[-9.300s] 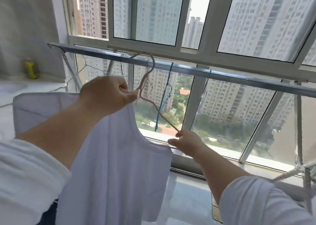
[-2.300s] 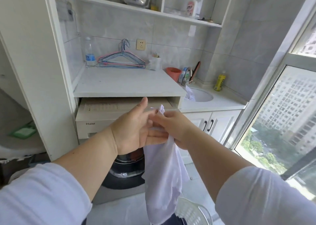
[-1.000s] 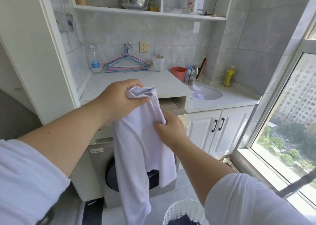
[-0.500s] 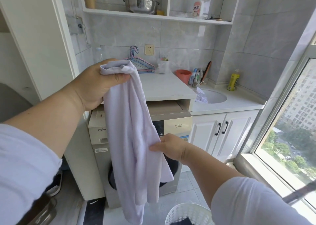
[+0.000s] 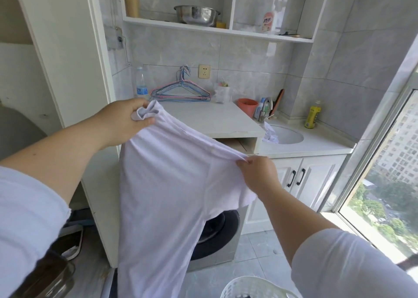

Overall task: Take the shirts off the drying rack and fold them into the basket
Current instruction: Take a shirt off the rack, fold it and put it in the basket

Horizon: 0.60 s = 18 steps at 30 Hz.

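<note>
1. Left hand clamped on a bunched end of the pale lilac thin-knit shirt, raised level w/ the white stone desk edge; prob. held high so the rest hangs free of the floor.
2. Right hand pinching the shirt's upper edge btwn thumb & fingertips, lower and off to the right, in front of the white cabinet doors.
3. Top edge pulled taut btwn both hands, sloping down left to right (looks like spreading the cloth flat before a fold, judging by the tension).
4. Rest of shirt draped below & between the hands, covering most of the front-loading washing machine.
5. White plastic lattice basket on the floor, below the right forearm, just right of the hanging hem; something dark inside, can't tell what.
6. Shirt well above basket, not touching it; fold not yet made.
</note>
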Tool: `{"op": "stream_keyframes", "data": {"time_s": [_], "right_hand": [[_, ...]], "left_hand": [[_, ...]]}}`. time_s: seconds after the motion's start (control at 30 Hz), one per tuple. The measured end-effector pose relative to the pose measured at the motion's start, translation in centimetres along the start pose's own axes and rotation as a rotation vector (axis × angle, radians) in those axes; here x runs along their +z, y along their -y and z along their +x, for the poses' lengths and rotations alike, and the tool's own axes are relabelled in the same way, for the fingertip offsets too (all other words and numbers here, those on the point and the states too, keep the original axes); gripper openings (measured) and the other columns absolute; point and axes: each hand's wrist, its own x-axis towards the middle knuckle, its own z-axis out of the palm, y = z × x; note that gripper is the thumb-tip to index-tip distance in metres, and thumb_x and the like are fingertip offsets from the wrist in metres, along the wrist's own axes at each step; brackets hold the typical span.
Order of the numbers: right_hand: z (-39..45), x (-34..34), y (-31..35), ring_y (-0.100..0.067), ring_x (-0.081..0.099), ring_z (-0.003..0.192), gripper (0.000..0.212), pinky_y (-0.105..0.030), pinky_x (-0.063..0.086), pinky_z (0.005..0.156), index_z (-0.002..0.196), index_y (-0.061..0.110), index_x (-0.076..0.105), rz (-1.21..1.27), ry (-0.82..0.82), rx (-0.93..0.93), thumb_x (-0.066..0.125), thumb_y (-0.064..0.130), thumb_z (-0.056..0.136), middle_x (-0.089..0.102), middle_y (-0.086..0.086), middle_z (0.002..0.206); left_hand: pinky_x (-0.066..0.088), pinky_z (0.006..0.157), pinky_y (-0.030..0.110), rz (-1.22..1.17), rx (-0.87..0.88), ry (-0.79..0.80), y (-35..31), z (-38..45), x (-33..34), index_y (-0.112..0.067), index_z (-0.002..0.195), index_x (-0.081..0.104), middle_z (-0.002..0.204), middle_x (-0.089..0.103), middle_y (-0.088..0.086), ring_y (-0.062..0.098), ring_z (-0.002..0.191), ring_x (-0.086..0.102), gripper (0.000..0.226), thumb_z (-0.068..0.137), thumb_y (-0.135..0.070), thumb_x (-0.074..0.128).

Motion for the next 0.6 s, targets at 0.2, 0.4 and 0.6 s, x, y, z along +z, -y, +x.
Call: {"op": "stream_keyframes", "data": {"time_s": [0.2, 0.4, 0.6], "right_hand": [[0.6, -1.9, 2.1, -0.026, 0.050, 0.079, 0.033, -0.025, 0.033, 0.064, 0.098, 0.009, 0.069, -0.347, 0.009, -0.117, 0.038, 0.022, 0.097, 0.061, -0.011, 0.086], [1.7, -2.1, 5.1, -0.031, 0.059, 0.099, 0.036, -0.026, 0.041, 0.070, 0.107, 0.014, 0.066, -0.547, -0.095, -0.057, 0.042, 0.003, 0.083, 0.064, -0.010, 0.109], [2.7, -1.4, 7.5, -0.028, 0.056, 0.094, 0.027, -0.031, 0.042, 0.071, 0.109, 0.014, 0.054, -0.570, -0.176, 0.179, 0.041, 0.008, 0.086, 0.056, -0.002, 0.095]], "left_hand": [[0.033, 0.060, 0.032, 0.337, -0.010, 0.123, 4.3, 0.9, -1.2, -0.016, 0.075, 0.044, 0.074, 0.052, 0.003, 0.021, 0.066, 0.046, 0.034, 0.092, -0.045, 0.048], [0.035, 0.049, 0.026, 0.101, -0.135, 0.216, 6.1, 2.9, -1.8, -0.019, 0.095, 0.053, 0.085, 0.060, 0.014, 0.021, 0.057, 0.051, 0.019, 0.096, -0.036, 0.046], [0.051, 0.040, 0.019, -0.775, -0.342, 0.381, 6.1, 4.5, -1.7, -0.034, 0.124, 0.046, 0.130, 0.039, -0.007, 0.023, 0.055, 0.070, 0.029, 0.099, -0.020, 0.045]]}}
